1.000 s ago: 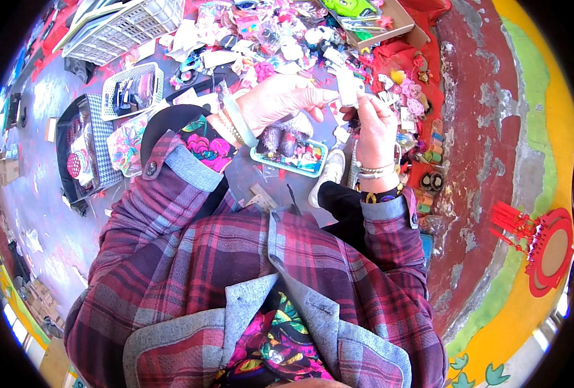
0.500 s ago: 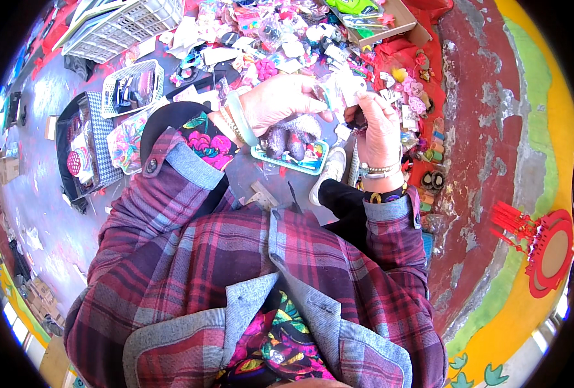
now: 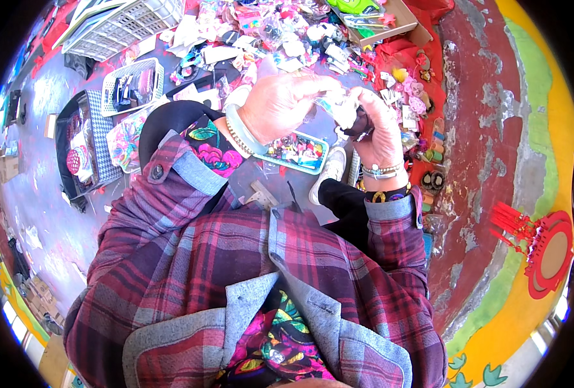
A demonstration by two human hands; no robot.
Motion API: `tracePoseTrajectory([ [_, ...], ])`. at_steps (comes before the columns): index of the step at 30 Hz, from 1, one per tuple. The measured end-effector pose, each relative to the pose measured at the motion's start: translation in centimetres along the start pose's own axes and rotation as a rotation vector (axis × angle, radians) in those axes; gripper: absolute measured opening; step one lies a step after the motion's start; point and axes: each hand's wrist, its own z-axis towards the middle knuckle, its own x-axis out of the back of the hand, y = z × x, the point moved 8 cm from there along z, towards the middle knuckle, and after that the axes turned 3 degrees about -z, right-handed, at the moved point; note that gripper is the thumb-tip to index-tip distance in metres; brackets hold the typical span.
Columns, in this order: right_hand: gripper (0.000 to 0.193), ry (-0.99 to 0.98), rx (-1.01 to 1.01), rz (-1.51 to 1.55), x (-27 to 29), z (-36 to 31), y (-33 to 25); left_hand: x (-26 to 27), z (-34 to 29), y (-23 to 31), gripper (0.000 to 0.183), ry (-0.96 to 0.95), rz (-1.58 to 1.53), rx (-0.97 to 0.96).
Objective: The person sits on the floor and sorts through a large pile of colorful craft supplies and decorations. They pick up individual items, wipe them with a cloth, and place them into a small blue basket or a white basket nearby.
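Box of black material with a houndstooth-checked side stands toward the left edge of the grey floor, and just beyond its far corner sits a white, open-weave plastic basket holding dark articles. Your left hand comes next, its fingers bent inward; glare hides whether they actually grip. A loose heap of small pink, white and clear-wrapped pieces covers the floor's far edge. Below your left hand shows a pale turquoise plastic tray, its far-left corner hidden. Past its far-right corner, between both hands, is a small white and clear packet, with a small dark item beside it, enclosed by the curled fingers of your right hand. The step in hand seems to be two-handed handling of packet and item; the next move calls for a steady right hold and light left fingertips.
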Motion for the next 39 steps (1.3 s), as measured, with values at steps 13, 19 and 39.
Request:
tracePoseTrajectory([
  [13,0.018,0.045,0.17,-0.281,0.3,-0.5,-1.9,-1.8,-0.7,-3.7,0.025,-0.19,-0.815,0.667],
  [19,0.02,0.075,0.23,-0.403,0.3,-0.6,-2.1,-2.4,-0.5,-3.2,0.027,-0.209,-0.805,0.554],
  [39,0.01,-0.073,-0.023,-0.257,0.7,0.3,-0.5,-1.4,-0.9,-5.2,0.019,-0.089,-0.772,0.664],
])
